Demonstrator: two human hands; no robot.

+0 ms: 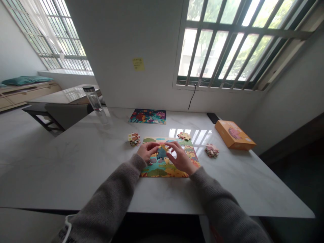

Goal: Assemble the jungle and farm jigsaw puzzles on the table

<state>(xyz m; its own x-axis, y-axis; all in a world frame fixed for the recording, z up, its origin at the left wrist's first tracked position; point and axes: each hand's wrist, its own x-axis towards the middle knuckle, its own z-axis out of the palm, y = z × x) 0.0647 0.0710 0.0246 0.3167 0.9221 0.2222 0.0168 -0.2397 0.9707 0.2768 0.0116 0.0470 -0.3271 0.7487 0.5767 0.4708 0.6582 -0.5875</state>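
A colourful jigsaw puzzle (162, 172) lies flat on the white marbled table in front of me, with animal and plant shapes and some gaps. My left hand (148, 151) is over its left part, thumb and fingers pinched at a small yellowish puzzle piece (164, 147). From the other side, my right hand (181, 158) reaches in with thumb and forefinger apart, the fingertips close to that piece; whether they touch it I cannot tell. Loose puzzle pieces are stacked left of the puzzle (134, 139), on its upper right corner (184, 136) and to its right (212, 151).
Behind the puzzle lies a dark, colourful picture sheet (148, 116). An orange box (235, 135) and a black phone (213, 118) rest at the right. A clear bottle (93, 99) stands at the table's far left edge. The wall (157, 87) bounds the back.
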